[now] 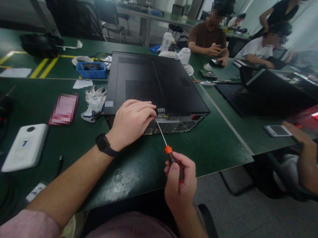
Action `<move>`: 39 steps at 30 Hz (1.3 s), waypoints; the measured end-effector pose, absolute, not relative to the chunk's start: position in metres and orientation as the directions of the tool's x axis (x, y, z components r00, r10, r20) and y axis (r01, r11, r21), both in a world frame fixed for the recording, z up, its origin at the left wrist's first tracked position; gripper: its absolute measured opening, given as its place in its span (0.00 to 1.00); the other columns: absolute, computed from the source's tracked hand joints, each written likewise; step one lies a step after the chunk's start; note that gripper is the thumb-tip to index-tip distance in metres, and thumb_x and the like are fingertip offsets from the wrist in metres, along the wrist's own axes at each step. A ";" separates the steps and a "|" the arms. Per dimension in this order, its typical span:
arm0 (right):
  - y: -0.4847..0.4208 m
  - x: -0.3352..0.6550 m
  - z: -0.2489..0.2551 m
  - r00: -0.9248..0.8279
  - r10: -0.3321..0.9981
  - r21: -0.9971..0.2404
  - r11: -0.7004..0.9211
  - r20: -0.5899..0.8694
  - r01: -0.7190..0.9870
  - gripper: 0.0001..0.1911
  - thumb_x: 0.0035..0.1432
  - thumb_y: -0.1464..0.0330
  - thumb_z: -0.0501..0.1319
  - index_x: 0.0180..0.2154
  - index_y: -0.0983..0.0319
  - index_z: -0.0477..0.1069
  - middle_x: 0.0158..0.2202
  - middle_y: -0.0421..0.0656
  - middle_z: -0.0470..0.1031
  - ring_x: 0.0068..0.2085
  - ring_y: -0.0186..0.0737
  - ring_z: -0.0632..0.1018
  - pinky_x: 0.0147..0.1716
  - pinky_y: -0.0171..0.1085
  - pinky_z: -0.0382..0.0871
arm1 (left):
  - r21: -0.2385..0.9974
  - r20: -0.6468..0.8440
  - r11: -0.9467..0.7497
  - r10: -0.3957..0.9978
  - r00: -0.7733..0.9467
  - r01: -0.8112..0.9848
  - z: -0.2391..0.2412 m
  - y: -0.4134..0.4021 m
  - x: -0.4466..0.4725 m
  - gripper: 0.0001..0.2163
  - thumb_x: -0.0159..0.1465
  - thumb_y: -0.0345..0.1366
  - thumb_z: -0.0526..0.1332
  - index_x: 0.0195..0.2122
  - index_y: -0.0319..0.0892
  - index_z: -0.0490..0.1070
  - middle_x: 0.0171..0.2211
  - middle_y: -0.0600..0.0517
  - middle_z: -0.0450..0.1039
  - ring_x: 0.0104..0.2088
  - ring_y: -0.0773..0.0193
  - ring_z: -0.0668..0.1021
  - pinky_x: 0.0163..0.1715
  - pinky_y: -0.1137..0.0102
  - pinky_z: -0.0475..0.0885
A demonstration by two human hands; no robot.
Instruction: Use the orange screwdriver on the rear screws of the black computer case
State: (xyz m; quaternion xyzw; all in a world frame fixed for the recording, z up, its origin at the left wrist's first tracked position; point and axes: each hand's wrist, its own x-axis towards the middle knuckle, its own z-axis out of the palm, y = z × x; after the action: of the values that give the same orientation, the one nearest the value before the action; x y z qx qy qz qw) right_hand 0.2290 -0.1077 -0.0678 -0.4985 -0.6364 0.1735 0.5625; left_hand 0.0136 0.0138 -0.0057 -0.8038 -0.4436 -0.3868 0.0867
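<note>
A black computer case lies on its side on the green table, its rear panel facing me. My right hand is closed round the orange and black handle of a screwdriver. The thin shaft runs up and left to the top edge of the rear panel. My left hand, with a black watch on the wrist, rests on the case's near edge, its fingertips pinched at the screwdriver tip.
White gloves and a blue parts tray lie left of the case. A white box sits near my left arm. Another black case and a phone are at right, where a co-worker's arm reaches in. Several people sit behind.
</note>
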 end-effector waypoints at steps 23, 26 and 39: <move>-0.105 0.229 -0.068 0.163 0.836 -0.802 0.420 0.524 0.425 0.11 0.75 0.67 0.61 0.56 0.58 0.76 0.39 0.43 0.86 0.29 0.36 0.82 0.28 0.36 0.78 | 0.166 0.719 -0.587 0.622 0.311 0.792 -0.008 0.014 0.014 0.06 0.76 0.32 0.64 0.43 0.46 0.81 0.53 0.49 0.89 0.57 0.53 0.88 0.58 0.56 0.78; -0.105 0.228 -0.067 0.169 0.841 -0.809 0.410 0.514 0.421 0.11 0.74 0.67 0.61 0.55 0.57 0.76 0.39 0.44 0.86 0.29 0.37 0.82 0.28 0.37 0.78 | 0.186 0.713 -0.584 0.633 0.301 0.790 -0.008 0.014 0.014 0.07 0.77 0.32 0.64 0.44 0.46 0.82 0.53 0.49 0.89 0.58 0.53 0.88 0.58 0.55 0.78; -0.106 0.228 -0.068 0.165 0.841 -0.807 0.412 0.516 0.423 0.11 0.75 0.67 0.61 0.56 0.57 0.76 0.39 0.44 0.86 0.29 0.36 0.82 0.28 0.37 0.79 | 0.146 0.757 -0.608 0.577 0.308 0.781 -0.011 0.015 0.013 0.09 0.78 0.34 0.64 0.42 0.47 0.84 0.53 0.50 0.89 0.56 0.56 0.89 0.57 0.57 0.78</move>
State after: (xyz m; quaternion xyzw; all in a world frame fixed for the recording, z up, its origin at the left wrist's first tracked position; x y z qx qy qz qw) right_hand 0.2276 -0.1063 -0.0680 -0.5102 -0.6194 0.1840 0.5676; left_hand 0.0127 0.0152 -0.0107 -0.7989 -0.4248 -0.4071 0.1251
